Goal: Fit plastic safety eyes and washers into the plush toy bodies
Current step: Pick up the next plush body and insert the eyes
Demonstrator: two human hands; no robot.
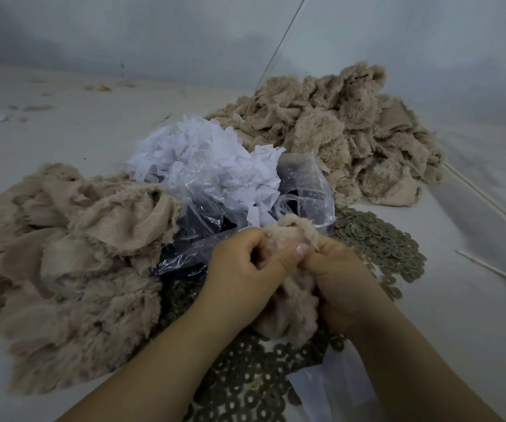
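Observation:
A beige plush toy body (288, 318) is bunched between both hands low in the middle of the view. My left hand (242, 269) grips its left side with curled fingers, the thumb pressing on the fabric. My right hand (343, 281) grips its right side, fingers curled round the fur. Grey ring-shaped washers (379, 239) lie scattered on the table under and to the right of the hands, and more washers (245, 382) lie below them. No safety eye shows; anything between the fingers is hidden by fabric.
A heap of beige plush bodies (63, 269) lies at the left, another heap (346, 132) at the back right. A clear plastic bag (303, 184) with dark contents and white paper scraps (203, 153) sits in the middle. Thin white sticks (495, 269) lie at the right.

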